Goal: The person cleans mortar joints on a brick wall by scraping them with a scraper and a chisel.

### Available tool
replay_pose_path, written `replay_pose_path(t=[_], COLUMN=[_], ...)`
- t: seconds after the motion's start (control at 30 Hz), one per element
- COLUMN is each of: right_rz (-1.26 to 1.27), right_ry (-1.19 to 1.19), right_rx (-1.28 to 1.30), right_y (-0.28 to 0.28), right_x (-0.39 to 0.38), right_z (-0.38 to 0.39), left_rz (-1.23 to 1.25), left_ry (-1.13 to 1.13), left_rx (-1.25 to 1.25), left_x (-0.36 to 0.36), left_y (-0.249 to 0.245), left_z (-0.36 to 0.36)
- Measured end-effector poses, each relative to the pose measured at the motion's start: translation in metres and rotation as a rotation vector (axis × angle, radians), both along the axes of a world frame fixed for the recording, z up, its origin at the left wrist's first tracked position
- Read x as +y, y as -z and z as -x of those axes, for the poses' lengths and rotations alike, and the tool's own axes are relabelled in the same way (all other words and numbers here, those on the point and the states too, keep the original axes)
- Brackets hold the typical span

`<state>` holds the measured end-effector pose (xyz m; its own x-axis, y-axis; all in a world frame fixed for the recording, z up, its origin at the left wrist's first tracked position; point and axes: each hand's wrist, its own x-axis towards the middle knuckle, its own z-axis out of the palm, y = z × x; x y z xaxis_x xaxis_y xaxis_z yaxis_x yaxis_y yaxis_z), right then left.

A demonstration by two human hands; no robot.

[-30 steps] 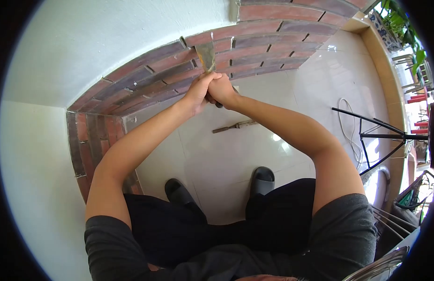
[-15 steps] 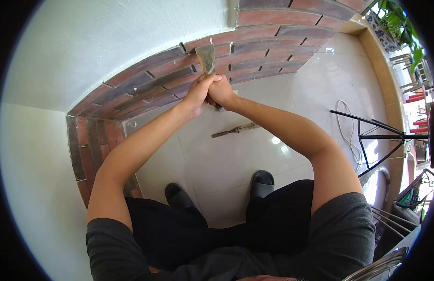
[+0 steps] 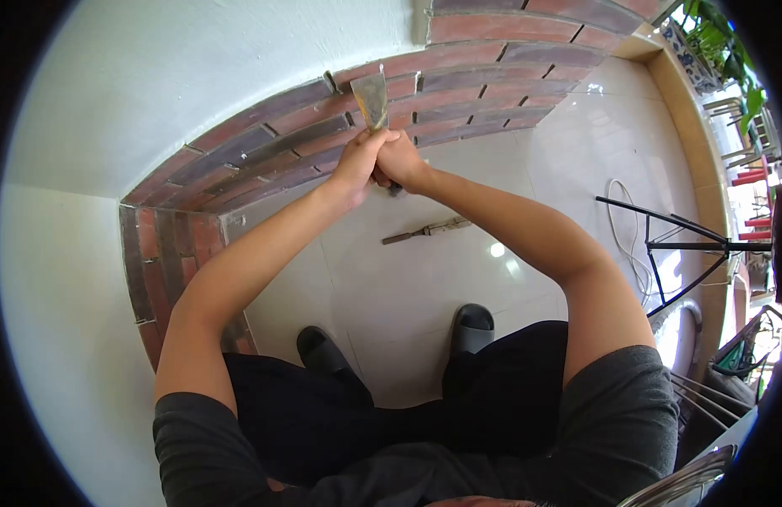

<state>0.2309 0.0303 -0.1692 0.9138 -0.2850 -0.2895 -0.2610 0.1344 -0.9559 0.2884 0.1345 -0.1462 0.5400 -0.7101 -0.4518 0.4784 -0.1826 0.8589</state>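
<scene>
Both my hands are wrapped round the handle of one scraper [image 3: 371, 100], a flat, broad metal blade with yellowish smears. My left hand [image 3: 355, 169] grips from the left, its thumb lying across the top. From the right, my right hand [image 3: 399, 159] closes over the same handle, fingers overlapping those of the left. Most of the handle is hidden; its dark end pokes out below. The blade's wide edge points away from me and overlaps the upper courses of the brick-faced wall [image 3: 458, 89], just below the white plaster.
On the tiled floor [image 3: 366, 287] beneath my forearms lies a long thin tool [image 3: 425, 231]. A black metal stand [image 3: 686, 247] and a white cable [image 3: 619, 220] are at the right. White wall [image 3: 62, 270] rises at the left. Leafy plants [image 3: 716, 46] show at upper right.
Almost nothing differs. My hands and the scraper have shifted very slightly, the blade tip a touch higher against the bricks. Both hands keep their hold.
</scene>
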Motion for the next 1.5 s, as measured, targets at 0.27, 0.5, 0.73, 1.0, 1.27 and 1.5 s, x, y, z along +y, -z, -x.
replay_pose_path(t=[0.27,0.5,0.73,1.0,1.27,1.5], right_rz=[-0.077,0.030,0.046,0.055,-0.063,-0.127], right_ry=[0.026,0.014,0.005,0.019,0.066,0.077], right_rx=[0.015,0.023,-0.086,-0.047,0.017,0.071], right_y=[0.003,0.001,-0.011,-0.014,-0.016,-0.020], right_x=[0.004,0.004,-0.002,0.004,0.008,0.009], right_z=[0.001,-0.002,-0.004,0.004,0.001,0.004], left_rz=[-0.023,-0.038,0.050,0.025,0.005,-0.016], left_ry=[0.011,0.016,-0.027,0.031,-0.006,-0.018], left_rx=[0.015,0.013,-0.031,-0.021,0.051,0.050], left_x=[0.004,0.004,-0.002,0.000,0.002,0.004], left_y=[-0.010,-0.010,-0.022,-0.018,-0.009,-0.013], left_z=[0.005,0.003,0.001,-0.004,0.001,0.004])
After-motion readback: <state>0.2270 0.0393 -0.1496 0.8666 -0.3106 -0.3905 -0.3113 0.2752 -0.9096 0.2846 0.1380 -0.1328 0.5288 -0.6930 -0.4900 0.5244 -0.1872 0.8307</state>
